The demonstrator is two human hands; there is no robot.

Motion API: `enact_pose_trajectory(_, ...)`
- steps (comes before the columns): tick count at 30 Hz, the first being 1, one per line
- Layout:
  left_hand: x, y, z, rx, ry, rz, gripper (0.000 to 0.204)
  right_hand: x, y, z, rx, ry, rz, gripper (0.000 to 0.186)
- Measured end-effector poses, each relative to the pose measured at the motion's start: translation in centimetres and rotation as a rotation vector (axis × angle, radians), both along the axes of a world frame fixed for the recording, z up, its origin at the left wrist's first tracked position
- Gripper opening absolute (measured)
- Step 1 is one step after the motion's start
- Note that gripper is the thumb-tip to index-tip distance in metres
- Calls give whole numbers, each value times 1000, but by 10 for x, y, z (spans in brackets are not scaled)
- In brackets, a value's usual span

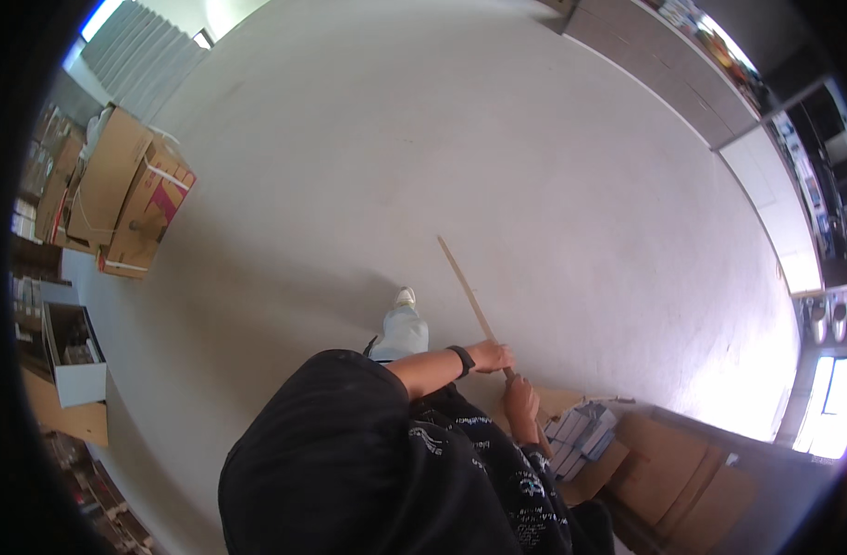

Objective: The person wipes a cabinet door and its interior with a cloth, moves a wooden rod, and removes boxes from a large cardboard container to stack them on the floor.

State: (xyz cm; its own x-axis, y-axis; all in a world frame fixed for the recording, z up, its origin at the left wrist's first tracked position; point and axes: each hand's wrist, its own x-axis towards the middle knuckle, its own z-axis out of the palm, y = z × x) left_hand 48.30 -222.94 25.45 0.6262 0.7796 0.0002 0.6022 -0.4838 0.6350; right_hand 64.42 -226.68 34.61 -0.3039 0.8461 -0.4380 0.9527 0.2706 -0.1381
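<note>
My left hand (491, 356), with a dark band on its wrist, is closed round a long, thin tan strip (468, 289). Just below it, my right hand (522, 400) grips the same strip lower down. The strip runs straight up and slightly left from my hands, its far end over the pale floor. Whether it is wood or stiff cardboard I cannot make out. My right forearm partly hides its lower part. Beside my right hand is an open cardboard box (601, 474) with several small white and grey packets (579, 435) in it.
Large cardboard boxes (136, 213) stand at the left, near a grey open box (79, 381). Flattened-looking brown cardboard (664, 462) lies at the lower right. Low cabinets (664, 69) line the right side. My white shoe (405, 297) is on the pale floor (349, 148).
</note>
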Motion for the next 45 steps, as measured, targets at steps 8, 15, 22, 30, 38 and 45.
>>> enact_pose_trajectory(8,-235,100,31,-60,17,344,8,-178,157,26,-45,309,270,22)
enact_pose_trajectory(15,-362,178,55,-223,206,522,26,-310,286,52,-40,362,481,24)
enact_pose_trajectory(22,-441,307,43,-280,215,587,24,-391,452,32,-19,337,689,27)
enact_pose_trajectory(30,-587,455,18,-310,118,868,26,-506,656,92,407,202,812,24)
enact_pose_trajectory(38,-707,601,-1,-228,-92,1018,17,-609,831,133,374,559,552,63)
enact_pose_trajectory(45,-793,807,27,-146,-205,929,18,-720,1011,111,-100,1296,-168,75)
